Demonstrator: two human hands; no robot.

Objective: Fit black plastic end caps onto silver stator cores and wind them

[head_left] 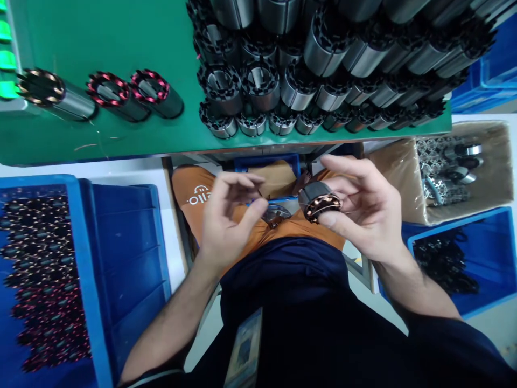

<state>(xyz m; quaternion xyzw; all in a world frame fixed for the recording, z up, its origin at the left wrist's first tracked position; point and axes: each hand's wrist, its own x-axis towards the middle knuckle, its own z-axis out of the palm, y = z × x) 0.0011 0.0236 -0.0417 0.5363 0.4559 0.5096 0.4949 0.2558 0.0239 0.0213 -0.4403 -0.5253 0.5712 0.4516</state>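
Note:
Over my lap, my right hand (363,202) grips a motor stator (317,200) between thumb and fingers. Copper windings show on the stator's near end, with a thin loose wire across it. To its left, my left hand (232,215) is raised with fingers apart and nothing in them, not touching the stator. On the green bench top beyond stand two stators with red windings (155,97) and one with copper windings (60,94). Many bare steel stator cores (260,86) with black ends are stacked at the back right of the bench.
At the left, a blue crate (76,258) holds rows of wound stators. An open cardboard box (420,188) with metal rings stands at the right. Below it, a blue bin (496,258) contains black parts. The bench edge (141,159) lies just beyond my hands.

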